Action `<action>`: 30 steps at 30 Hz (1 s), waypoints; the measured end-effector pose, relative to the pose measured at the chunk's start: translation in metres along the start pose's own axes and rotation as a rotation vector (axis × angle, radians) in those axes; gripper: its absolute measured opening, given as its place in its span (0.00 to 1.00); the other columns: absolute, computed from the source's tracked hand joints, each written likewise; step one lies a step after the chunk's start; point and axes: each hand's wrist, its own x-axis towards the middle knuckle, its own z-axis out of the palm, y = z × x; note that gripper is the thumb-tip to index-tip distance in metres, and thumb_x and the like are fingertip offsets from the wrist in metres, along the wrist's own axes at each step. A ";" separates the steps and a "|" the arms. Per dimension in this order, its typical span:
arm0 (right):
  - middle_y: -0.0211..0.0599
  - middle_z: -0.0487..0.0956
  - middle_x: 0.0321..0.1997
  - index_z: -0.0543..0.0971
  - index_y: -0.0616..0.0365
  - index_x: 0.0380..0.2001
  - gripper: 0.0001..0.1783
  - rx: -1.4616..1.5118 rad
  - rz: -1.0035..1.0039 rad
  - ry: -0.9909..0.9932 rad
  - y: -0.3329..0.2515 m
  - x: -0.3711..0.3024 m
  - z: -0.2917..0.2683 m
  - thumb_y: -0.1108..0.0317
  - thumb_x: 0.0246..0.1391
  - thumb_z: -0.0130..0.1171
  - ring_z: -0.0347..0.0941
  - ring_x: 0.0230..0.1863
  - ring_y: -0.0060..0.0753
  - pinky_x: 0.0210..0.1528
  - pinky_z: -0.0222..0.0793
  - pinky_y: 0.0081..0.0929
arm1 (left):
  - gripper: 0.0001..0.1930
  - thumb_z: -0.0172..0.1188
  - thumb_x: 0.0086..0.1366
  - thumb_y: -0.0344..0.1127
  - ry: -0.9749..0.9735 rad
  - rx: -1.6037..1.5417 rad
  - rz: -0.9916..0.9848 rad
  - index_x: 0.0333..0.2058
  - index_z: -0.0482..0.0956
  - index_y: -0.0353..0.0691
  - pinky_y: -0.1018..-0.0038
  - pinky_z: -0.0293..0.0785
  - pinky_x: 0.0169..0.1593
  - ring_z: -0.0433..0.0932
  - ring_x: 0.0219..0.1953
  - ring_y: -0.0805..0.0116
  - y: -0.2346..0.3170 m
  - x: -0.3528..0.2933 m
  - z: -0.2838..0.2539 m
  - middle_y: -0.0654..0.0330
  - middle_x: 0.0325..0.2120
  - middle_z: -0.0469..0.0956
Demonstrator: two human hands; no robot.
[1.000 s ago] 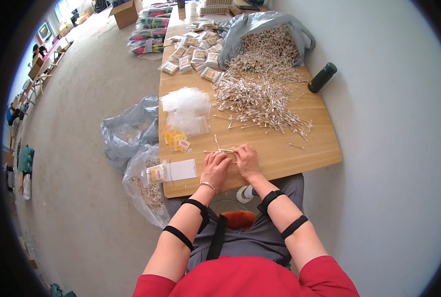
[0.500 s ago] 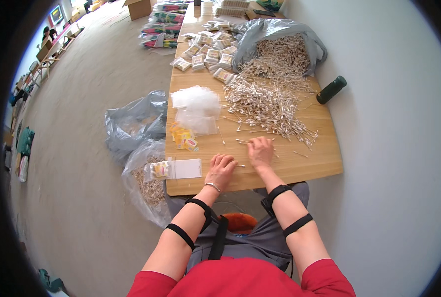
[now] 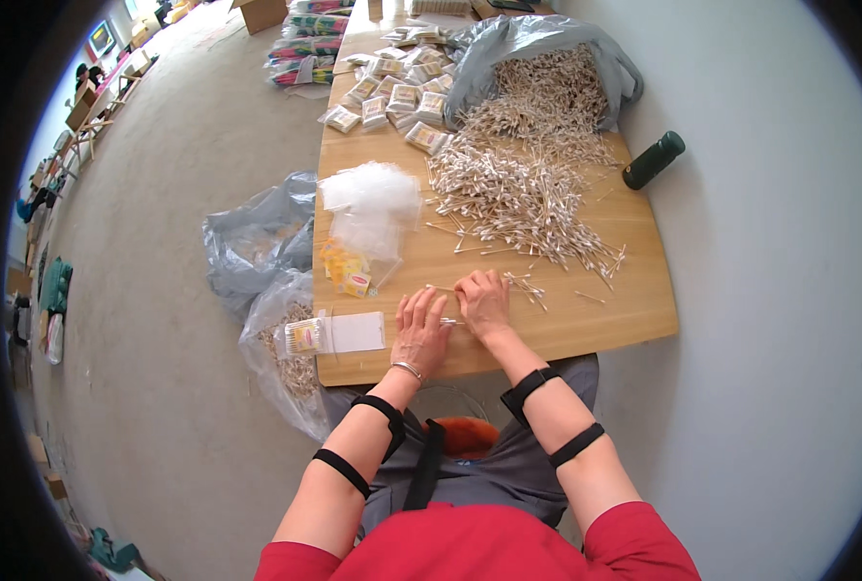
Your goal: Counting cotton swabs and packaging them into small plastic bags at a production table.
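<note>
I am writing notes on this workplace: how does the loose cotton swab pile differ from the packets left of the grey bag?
The swab pile is one bare, tangled heap; the packets are separate, wrapped blocks. The pile spreads far wider than any one packet. Several packets bear yellowish labels; the pile bears none. Both lie on the wooden table.

The person before me wears a red short-sleeved shirt [image 3: 470, 547], grey trousers [image 3: 523, 479] and a black strap [image 3: 424, 474] down the front; two black bands [image 3: 575, 444] circle each forearm [image 3: 591, 479], a silver bracelet [image 3: 407, 370] the left wrist.
</note>
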 end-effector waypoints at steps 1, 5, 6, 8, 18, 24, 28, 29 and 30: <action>0.25 0.74 0.32 0.80 0.46 0.22 0.01 0.025 -0.048 0.023 0.001 -0.007 -0.002 0.66 0.41 0.62 0.67 0.43 0.33 0.47 0.61 0.35 | 0.22 0.61 0.53 0.34 0.025 0.046 -0.020 0.48 0.71 0.43 0.56 0.51 0.64 0.63 0.56 0.56 0.000 0.001 0.000 0.54 0.48 0.68; 0.25 0.74 0.33 0.80 0.46 0.25 0.04 0.145 -0.093 -0.011 0.005 -0.025 -0.008 0.67 0.42 0.61 0.67 0.43 0.33 0.48 0.60 0.36 | 0.18 0.60 0.55 0.34 0.015 0.023 0.010 0.45 0.73 0.43 0.57 0.51 0.64 0.64 0.56 0.57 -0.004 -0.001 0.004 0.56 0.47 0.69; 0.25 0.73 0.36 0.80 0.46 0.29 0.07 0.149 -0.035 0.035 0.007 -0.026 -0.011 0.67 0.42 0.62 0.66 0.46 0.33 0.50 0.60 0.36 | 0.15 0.60 0.55 0.34 -0.013 -0.013 0.013 0.43 0.74 0.42 0.57 0.53 0.64 0.65 0.54 0.57 -0.005 -0.001 0.004 0.57 0.46 0.70; 0.25 0.73 0.39 0.80 0.46 0.32 0.10 0.155 0.019 0.079 0.015 -0.027 -0.018 0.67 0.42 0.62 0.65 0.48 0.34 0.51 0.59 0.37 | 0.13 0.60 0.56 0.33 -0.040 -0.047 0.012 0.41 0.75 0.42 0.57 0.55 0.63 0.67 0.53 0.58 -0.007 -0.002 0.004 0.57 0.44 0.71; 0.23 0.72 0.40 0.81 0.43 0.32 0.08 0.047 0.287 0.241 0.038 -0.024 -0.008 0.64 0.44 0.63 0.65 0.47 0.35 0.49 0.60 0.36 | 0.13 0.61 0.54 0.33 -0.016 -0.073 0.053 0.39 0.75 0.43 0.59 0.59 0.61 0.67 0.52 0.60 -0.008 -0.003 0.006 0.59 0.43 0.71; 0.23 0.73 0.35 0.81 0.44 0.28 0.05 0.237 0.058 0.220 0.001 -0.025 0.011 0.65 0.44 0.63 0.66 0.43 0.34 0.45 0.61 0.35 | 0.17 0.62 0.53 0.36 0.023 0.020 -0.051 0.43 0.74 0.44 0.56 0.51 0.64 0.66 0.53 0.59 -0.002 -0.001 0.004 0.58 0.45 0.70; 0.23 0.73 0.36 0.81 0.44 0.28 0.05 0.234 0.027 0.188 0.004 -0.024 0.007 0.66 0.43 0.63 0.66 0.43 0.33 0.45 0.61 0.35 | 0.16 0.62 0.53 0.36 -0.050 0.019 -0.007 0.42 0.74 0.44 0.56 0.50 0.64 0.67 0.52 0.62 -0.008 -0.004 0.007 0.61 0.42 0.71; 0.23 0.73 0.36 0.81 0.45 0.28 0.05 0.231 0.049 0.180 0.007 -0.022 0.005 0.66 0.43 0.63 0.66 0.43 0.34 0.45 0.60 0.35 | 0.16 0.62 0.53 0.36 -0.050 0.021 -0.009 0.42 0.74 0.44 0.56 0.50 0.64 0.67 0.52 0.62 -0.008 -0.004 0.008 0.61 0.42 0.71; 0.23 0.73 0.36 0.81 0.45 0.27 0.05 0.228 0.071 0.171 0.007 -0.019 0.001 0.66 0.43 0.63 0.66 0.44 0.34 0.45 0.60 0.35 | 0.15 0.62 0.54 0.36 -0.041 0.022 -0.011 0.41 0.74 0.45 0.56 0.50 0.64 0.67 0.51 0.62 -0.007 -0.004 0.007 0.62 0.42 0.71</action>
